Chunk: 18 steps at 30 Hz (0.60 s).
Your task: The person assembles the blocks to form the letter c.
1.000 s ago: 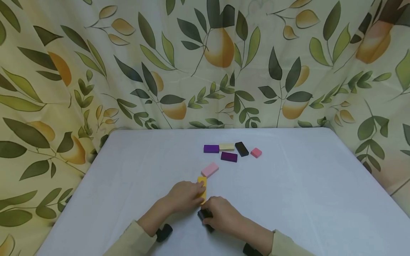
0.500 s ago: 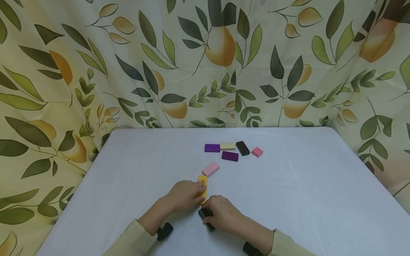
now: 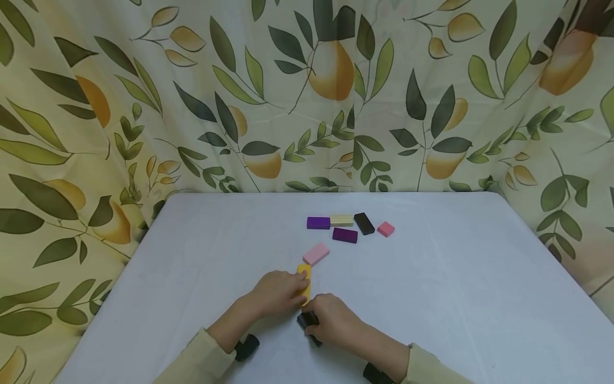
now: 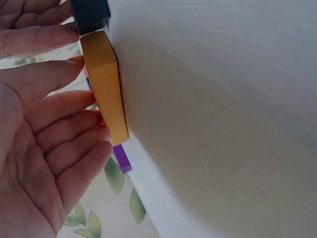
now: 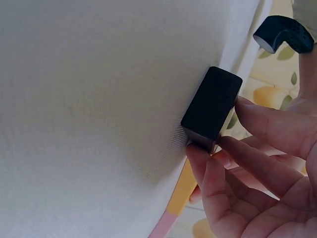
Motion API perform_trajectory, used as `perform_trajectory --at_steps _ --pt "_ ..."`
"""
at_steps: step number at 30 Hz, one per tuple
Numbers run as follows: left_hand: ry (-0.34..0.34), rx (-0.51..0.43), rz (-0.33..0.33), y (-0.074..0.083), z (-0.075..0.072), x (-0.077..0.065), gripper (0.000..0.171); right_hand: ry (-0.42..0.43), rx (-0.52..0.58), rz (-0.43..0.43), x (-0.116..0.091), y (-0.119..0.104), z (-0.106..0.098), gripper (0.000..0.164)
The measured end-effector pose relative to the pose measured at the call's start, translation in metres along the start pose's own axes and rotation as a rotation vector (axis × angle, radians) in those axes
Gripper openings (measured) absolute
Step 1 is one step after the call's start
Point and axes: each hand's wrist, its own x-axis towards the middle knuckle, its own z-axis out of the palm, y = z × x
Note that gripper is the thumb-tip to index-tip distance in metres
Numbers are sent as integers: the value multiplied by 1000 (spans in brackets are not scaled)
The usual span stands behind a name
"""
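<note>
In the head view a yellow block (image 3: pixel 303 269) lies lengthwise on the white table. My left hand (image 3: pixel 275 292) touches its upper face with the fingertips, the fingers nearly straight; the left wrist view shows the thumb and fingers spread along the yellow block (image 4: pixel 105 89). A black block (image 5: pixel 210 101) sits just off the yellow one's near end, tilted from its line. My right hand (image 3: pixel 338 322) pinches this black block between thumb and fingertips, covering part of it in the head view. Beyond the yellow block's far end lies a pink block (image 3: pixel 315 254), corner close to it.
Farther back lie a purple block (image 3: pixel 318 223), a cream ridged block (image 3: pixel 341 220), a dark purple block (image 3: pixel 345 235), another black block (image 3: pixel 364 223) and a small coral-pink block (image 3: pixel 386 229). A leaf-and-fruit patterned curtain (image 3: pixel 192 154) hangs behind the white table (image 3: pixel 431 298).
</note>
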Motion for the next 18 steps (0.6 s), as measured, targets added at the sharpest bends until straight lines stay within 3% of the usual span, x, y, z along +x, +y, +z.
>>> perform_trajectory --at_steps 18 --pt "4 -12 -2 1 0 -1 31 -11 4 -34 -1 1 -2 28"
